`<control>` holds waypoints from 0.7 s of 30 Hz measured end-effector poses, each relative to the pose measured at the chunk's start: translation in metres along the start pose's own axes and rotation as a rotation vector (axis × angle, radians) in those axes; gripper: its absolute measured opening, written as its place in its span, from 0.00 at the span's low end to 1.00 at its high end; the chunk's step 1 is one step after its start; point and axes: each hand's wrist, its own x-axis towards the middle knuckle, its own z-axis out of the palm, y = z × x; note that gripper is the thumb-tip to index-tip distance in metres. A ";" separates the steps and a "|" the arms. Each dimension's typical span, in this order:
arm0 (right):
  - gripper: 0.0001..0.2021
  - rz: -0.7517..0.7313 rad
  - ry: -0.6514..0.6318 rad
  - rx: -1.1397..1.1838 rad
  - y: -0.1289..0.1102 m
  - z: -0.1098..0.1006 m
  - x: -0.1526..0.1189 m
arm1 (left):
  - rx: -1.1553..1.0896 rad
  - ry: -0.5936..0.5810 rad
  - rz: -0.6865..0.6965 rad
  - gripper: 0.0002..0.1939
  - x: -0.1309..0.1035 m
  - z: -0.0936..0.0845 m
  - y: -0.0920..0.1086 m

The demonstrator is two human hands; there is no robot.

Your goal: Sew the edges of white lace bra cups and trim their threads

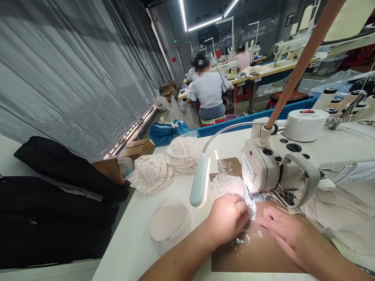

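Observation:
A white lace piece point(251, 207) lies under the head of the sewing machine point(260, 164), brightly lit near the needle area. My left hand point(230, 216) is closed on its left edge, with the fingers curled in and the fingertips partly hidden. To the right of the lace, my right hand point(288, 230) rests with bent fingers on the brown board point(252, 257). Its thumb and forefinger come together by the lace edge; what they pinch, if anything, is hidden. A pale lace cup point(227, 183) extends behind my left hand.
Stacked lace cups point(154, 171) stand at the table's far left, near a beige oval pad point(169, 222). A pale green lamp point(200, 181) hangs left of the machine. Beige fabric point(345, 218) lies at right. Thread cones point(325, 97) stand behind. A co-worker point(208, 89) sits ahead.

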 end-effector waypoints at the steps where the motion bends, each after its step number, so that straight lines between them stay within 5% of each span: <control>1: 0.18 0.007 0.020 0.001 0.000 -0.001 0.001 | -0.011 -0.003 -0.008 0.10 0.001 0.001 0.000; 11: 0.21 0.068 0.094 -0.096 0.005 0.000 0.002 | -0.039 0.030 -0.100 0.07 0.001 0.008 0.003; 21: 0.19 0.043 0.099 -0.073 0.003 -0.008 0.006 | 0.000 -0.022 0.024 0.12 -0.002 0.006 0.000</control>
